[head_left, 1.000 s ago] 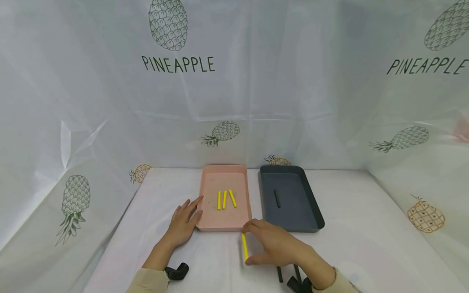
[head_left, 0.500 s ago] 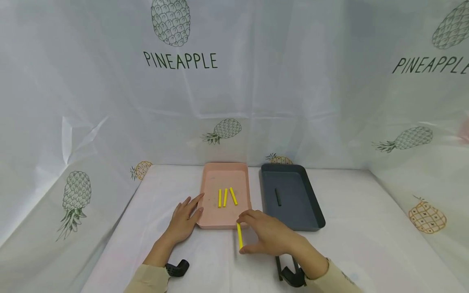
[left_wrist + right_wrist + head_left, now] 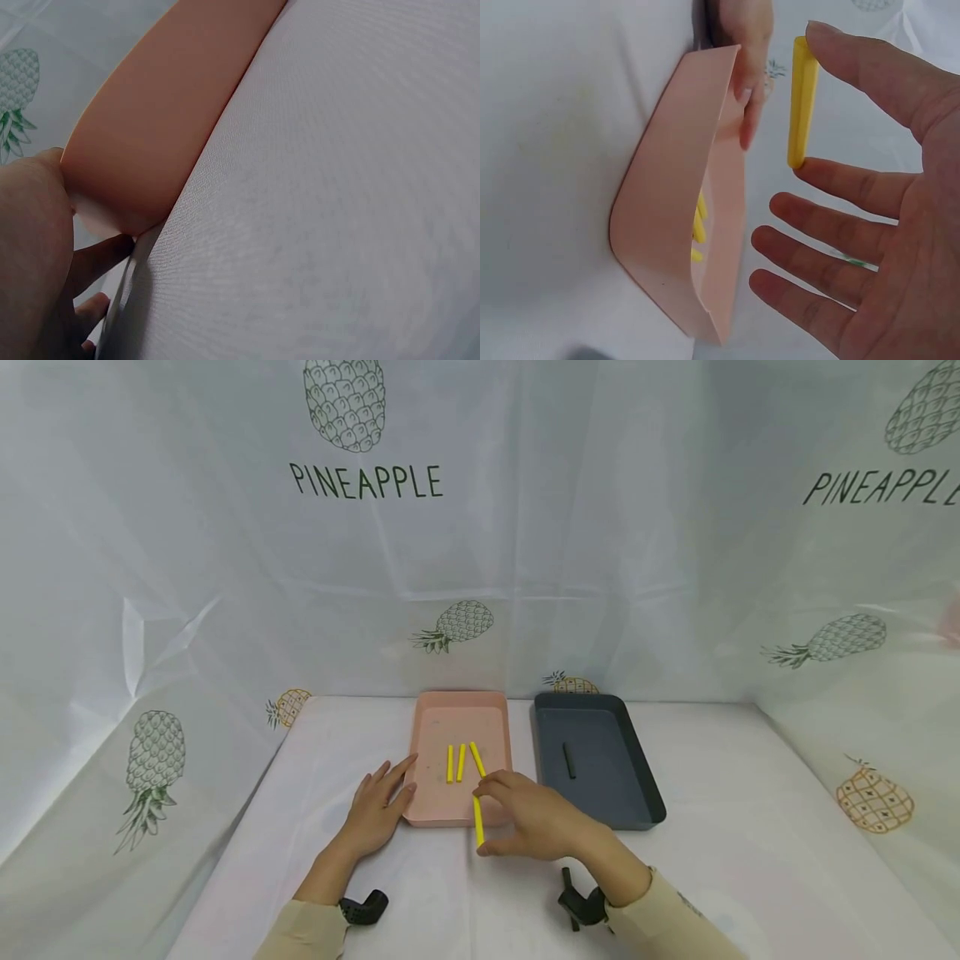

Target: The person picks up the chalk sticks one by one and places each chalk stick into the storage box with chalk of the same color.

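My right hand pinches a yellow stick by its two ends, between thumb and index finger. The stick is above the near edge of the pink tray; the other three fingers extend without touching it. My left hand rests against the tray's left side near its front corner, fingers spread. In the left wrist view, fingertips touch the tray's outer wall. Inside the pink tray lie three more yellow sticks, one partly hidden by my right hand.
A dark grey tray stands right of the pink one, with one dark stick inside. Below my right wrist, another dark stick lies on the white tablecloth, partly covered by the black wrist camera. A pineapple-print sheet hangs behind.
My right hand has carried the yellow stick forward and left, from in front of the pink tray to over its near edge. My left hand has stayed at the tray's side.
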### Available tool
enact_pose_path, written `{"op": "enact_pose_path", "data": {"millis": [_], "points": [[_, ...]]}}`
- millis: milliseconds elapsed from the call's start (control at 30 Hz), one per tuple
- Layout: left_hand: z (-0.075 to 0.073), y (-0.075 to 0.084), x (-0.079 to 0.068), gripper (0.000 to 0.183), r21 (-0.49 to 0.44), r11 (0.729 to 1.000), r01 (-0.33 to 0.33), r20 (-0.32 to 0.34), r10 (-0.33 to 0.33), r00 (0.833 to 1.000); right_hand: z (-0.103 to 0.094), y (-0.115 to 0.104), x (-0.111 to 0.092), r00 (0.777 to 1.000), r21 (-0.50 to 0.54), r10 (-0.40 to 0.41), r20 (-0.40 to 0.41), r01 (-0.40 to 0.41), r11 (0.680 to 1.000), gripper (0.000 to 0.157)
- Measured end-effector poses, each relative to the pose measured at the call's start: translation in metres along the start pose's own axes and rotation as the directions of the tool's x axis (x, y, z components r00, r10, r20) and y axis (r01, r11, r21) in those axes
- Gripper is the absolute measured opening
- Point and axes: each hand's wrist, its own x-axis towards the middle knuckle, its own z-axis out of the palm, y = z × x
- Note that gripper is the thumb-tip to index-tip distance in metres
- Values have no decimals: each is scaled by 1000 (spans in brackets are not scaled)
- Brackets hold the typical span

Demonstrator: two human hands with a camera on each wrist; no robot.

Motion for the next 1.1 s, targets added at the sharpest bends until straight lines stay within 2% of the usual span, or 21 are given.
{"op": "enact_pose_path", "data": {"millis": [667, 1100], "points": [[-1, 4, 2, 53, 9, 1000, -20, -8, 20, 1000, 4, 8, 33, 999, 41, 39, -20, -38, 998, 67], [-1, 5, 0, 53, 9, 1000, 13, -5, -13, 1000, 11, 13, 55, 997, 66, 52, -55, -48, 997, 71]]}}
